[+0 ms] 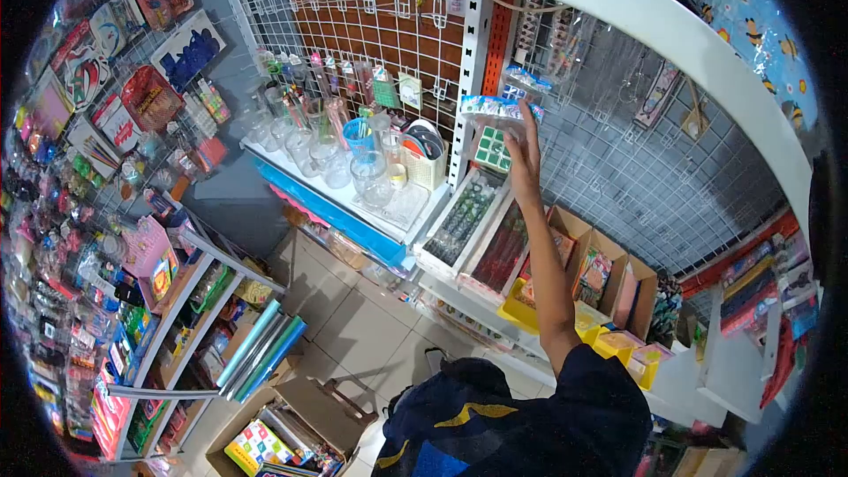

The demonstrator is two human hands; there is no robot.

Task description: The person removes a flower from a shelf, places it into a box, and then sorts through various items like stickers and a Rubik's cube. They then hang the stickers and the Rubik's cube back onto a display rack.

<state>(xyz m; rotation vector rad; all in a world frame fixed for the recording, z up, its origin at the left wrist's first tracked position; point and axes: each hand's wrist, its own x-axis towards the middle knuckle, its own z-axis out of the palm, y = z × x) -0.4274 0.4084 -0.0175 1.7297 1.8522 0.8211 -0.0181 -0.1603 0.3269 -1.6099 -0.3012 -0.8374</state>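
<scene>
My right hand is raised against the wire grid display, at the end of my outstretched arm. Its thumb and fingers are around the edge of a clear pack with a blue printed header. Inside the pack is a puzzle cube with green and white squares facing me. Just behind it hangs a similar pack, partly covered. The fingertips overlap the header, so the exact grip is partly hidden. My left hand is out of view.
Below the cube stand trays of packaged goods and cardboard boxes. Left of it, a shelf holds glass jars. Rolls of coloured wrap and an open carton are at lower left. Yellow bins line the right shelf.
</scene>
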